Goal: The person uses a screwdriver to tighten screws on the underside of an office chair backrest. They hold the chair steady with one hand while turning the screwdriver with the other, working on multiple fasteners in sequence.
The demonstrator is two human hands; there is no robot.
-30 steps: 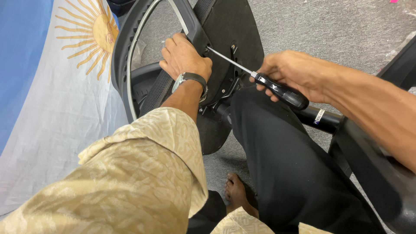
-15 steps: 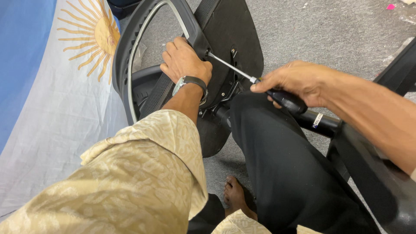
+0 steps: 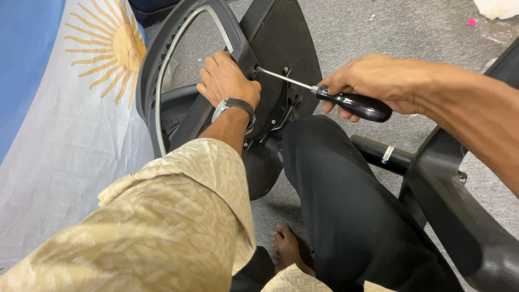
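Chair: we see the black office chair (image 3: 281, 48) lying on its side on the grey carpet floor (image 3: 378, 27), its seat underside facing us, just behind the fingers of both hands.
Chair frame: the curved black armrest loop (image 3: 157, 70) rises to the left of our left fingers, which close around its inner bar.
Chair base: a black base arm (image 3: 459, 216) sits below and right of our right fingers, well apart from them.
Flag cloth: a blue and white cloth with a yellow sun (image 3: 59, 119) lies on the floor to the far left of our left fingers.
Leg: our leg in black trousers (image 3: 346, 205) passes under the right fingers and touches the seat's lower edge.
Sleeve: a cream patterned sleeve (image 3: 162, 216) covers our left arm, below the left fingers.
Left hand: our left hand (image 3: 227, 81) is clenched on the chair's bar where it meets the seat plate; a wristwatch (image 3: 235, 105) sits just below it.
Right hand: our right hand (image 3: 373, 81) is grasping the screwdriver's black handle, to the right of the left fingers.
Gas cylinder: a black cylinder with a small label (image 3: 381, 154) lies just below our right fingers.
Screwdriver: the screwdriver (image 3: 324, 94) points left, its metal tip meeting the seat plate right beside our left fingers.
Foot: a bare foot (image 3: 286, 246) rests on the floor, well below both hands.
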